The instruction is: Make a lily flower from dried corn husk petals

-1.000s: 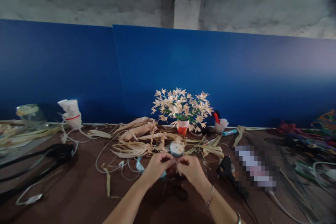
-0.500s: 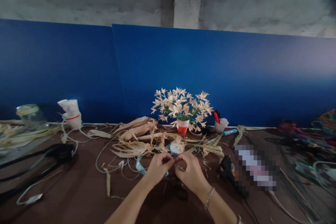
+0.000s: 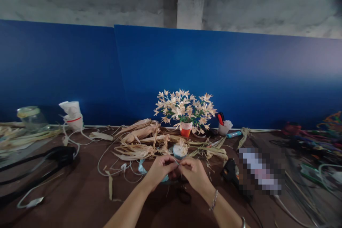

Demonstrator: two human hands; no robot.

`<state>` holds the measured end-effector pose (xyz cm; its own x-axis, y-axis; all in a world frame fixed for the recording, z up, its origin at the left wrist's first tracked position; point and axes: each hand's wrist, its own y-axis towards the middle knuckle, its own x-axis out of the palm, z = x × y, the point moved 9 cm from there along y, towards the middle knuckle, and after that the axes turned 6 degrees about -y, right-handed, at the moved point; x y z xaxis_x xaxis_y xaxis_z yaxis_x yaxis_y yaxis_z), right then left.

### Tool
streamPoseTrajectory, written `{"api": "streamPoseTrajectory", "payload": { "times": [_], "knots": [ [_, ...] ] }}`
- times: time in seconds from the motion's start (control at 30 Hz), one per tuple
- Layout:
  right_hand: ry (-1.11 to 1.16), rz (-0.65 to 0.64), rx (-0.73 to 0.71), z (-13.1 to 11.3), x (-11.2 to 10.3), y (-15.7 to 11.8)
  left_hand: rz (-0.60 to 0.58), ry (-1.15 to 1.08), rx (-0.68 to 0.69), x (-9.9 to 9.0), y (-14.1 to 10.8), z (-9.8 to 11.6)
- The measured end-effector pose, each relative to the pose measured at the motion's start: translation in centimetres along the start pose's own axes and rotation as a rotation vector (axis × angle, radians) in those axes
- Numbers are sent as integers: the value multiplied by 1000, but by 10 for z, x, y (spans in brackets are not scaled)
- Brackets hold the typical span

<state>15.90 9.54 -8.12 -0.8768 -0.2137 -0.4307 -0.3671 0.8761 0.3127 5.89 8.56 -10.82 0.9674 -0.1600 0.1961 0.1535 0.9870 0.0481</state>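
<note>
Near the middle of the brown table, my left hand (image 3: 161, 171) and my right hand (image 3: 194, 174) meet fingertip to fingertip. Each is closed in a pinch around something thin and pale, too small to name. Just beyond the fingers sits a small round white and blue roll (image 3: 179, 150). Dried husks (image 3: 141, 140) lie in a heap behind my hands. A light blue strip (image 3: 142, 166) shows beside my left hand. Behind the husks stands a red and white cup (image 3: 186, 129) holding pale husk flowers (image 3: 184, 107).
A black glue gun (image 3: 231, 172) lies right of my right hand. White wire (image 3: 100, 162) loops across the left side. Further left are a black-handled tool (image 3: 62, 155), a wrapped white bundle (image 3: 73, 117) and a glass jar (image 3: 33, 119). Coloured strands (image 3: 324, 142) lie far right.
My fingertips have shifted slightly and both hands have turned a little. A thin pale piece now shows between them, and more of the round roll is visible.
</note>
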Motion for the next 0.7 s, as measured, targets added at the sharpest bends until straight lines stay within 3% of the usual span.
{"api": "streamPoseTrajectory", "payload": {
  "times": [0.2,0.37,0.57,0.7],
  "knots": [
    [274,-167,228,21,16,-1,4,95,46,-1,-1,6],
    [466,-232,330,22,20,-6,3,141,121,4,-4,19],
    [857,-390,481,19,36,-17,-34,72,76,11,-6,20],
    [756,-315,415,16,30,-12,11,87,49,3,-4,16]
  ]
}}
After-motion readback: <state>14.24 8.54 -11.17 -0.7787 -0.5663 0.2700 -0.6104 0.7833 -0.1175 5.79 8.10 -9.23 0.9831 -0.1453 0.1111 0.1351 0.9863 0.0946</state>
